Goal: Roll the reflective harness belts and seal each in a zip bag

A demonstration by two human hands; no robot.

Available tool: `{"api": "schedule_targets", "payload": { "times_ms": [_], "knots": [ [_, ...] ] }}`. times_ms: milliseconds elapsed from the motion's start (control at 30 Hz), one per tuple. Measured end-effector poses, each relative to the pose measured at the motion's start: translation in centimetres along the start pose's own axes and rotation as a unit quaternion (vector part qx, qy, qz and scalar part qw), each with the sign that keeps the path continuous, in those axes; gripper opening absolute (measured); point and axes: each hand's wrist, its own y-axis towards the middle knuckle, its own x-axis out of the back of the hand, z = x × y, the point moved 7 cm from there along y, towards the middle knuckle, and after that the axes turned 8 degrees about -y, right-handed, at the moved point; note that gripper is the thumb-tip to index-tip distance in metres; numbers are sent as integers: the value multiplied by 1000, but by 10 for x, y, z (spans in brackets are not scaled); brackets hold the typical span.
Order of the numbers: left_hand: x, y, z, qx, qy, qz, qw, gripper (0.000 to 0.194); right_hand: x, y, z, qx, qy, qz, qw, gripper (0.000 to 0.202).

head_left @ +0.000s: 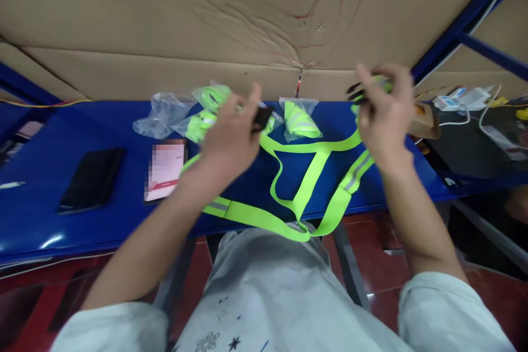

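A neon-yellow reflective harness (307, 176) of elastic straps with grey stripes hangs between my hands, its lower loop drooping over the table's front edge. My left hand (233, 132) is closed on one end of it, beside a black buckle piece (262, 119). On the other side my right hand (388, 110) grips the opposite end, where black buckle prongs (356, 91) stick out past the fingers. Both hands are raised above the table and slightly blurred. Behind my left hand lie clear bags with folded neon straps (212, 98); another bagged strap bundle (300, 120) lies between the hands.
The blue table (132, 121) backs onto a cardboard wall (165, 22). On the left lie a black phone or wallet-like thing (91, 179) and a phone with a lit screen (165, 168). A brown box (423, 120) and white chargers with cables (451, 100) sit on the right.
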Motion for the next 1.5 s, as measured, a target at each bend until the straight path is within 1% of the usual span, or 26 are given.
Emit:
{"api": "schedule_targets", "payload": {
  "times_ms": [67, 133, 200, 267, 400, 500, 600, 667, 767, 867, 933, 1067, 1167, 1233, 1267, 1333, 1367, 1433, 1467, 1500],
  "knots": [
    [-22, 4, -10, 5, 24, 23, 999, 72, -29, -1, 37, 16, 24, 53, 998, 65],
    [-48, 9, -16, 17, 35, 53, 998, 72, -53, -7, 63, 42, 48, 80, 995, 68],
    [-66, 12, -15, 39, 25, 65, 997, 69, -71, -14, 78, 54, 57, 100, 992, 70],
    [-74, 12, -11, 55, 6, 64, 996, 67, -84, -23, 84, 52, 52, 119, 990, 71],
    [-76, 9, -4, 68, -31, 66, 995, 66, -93, -34, 90, 43, 28, 141, 989, 72],
    [-75, 9, -1, 79, -48, 72, 993, 66, -96, -37, 92, 40, 17, 160, 986, 75],
    [-73, 9, -1, 84, -58, 61, 993, 65, -95, -37, 91, 28, 4, 164, 986, 73],
    [-73, 8, 0, 83, -58, 55, 993, 65, -94, -37, 92, 31, -3, 165, 986, 71],
    [-74, 5, 0, 79, -53, 54, 994, 66, -94, -38, 97, 45, -6, 185, 982, 70],
    [-74, 1, -1, 75, -27, 49, 996, 71, -96, -41, 101, 44, -10, 212, 976, 69],
    [-74, -2, -4, 70, -9, 45, 997, 73, -94, -43, 107, 52, -9, 219, 974, 69],
    [-76, -6, -11, 53, -15, 44, 997, 67, -91, -49, 123, 86, 19, 209, 974, 71],
    [-72, -5, -12, 36, -36, 38, 998, 67, -92, -49, 122, 101, 91, 205, 969, 73],
    [-66, -2, -11, 11, -43, 31, 999, 72, -91, -43, 113, 117, 191, 197, 954, 80],
    [-61, 0, -9, -5, -45, 28, 999, 76, -89, -38, 106, 125, 251, 197, 939, 87],
    [-50, 3, -7, -43, -53, 18, 998, 78, -87, -29, 92, 136, 369, 223, 892, 98],
    [-44, 5, -6, -64, -65, 11, 996, 77, -87, -24, 86, 136, 417, 249, 863, 97],
    [-30, 7, -7, -111, -117, -11, 987, 71, -85, -17, 78, 128, 485, 295, 814, 85],
    [-23, 7, -8, -132, -155, -27, 979, 67, -82, -12, 77, 124, 505, 302, 799, 79],
    [-15, 7, -9, -149, -196, -46, 968, 62, -78, -9, 77, 125, 517, 299, 793, 78]
  ]
}}
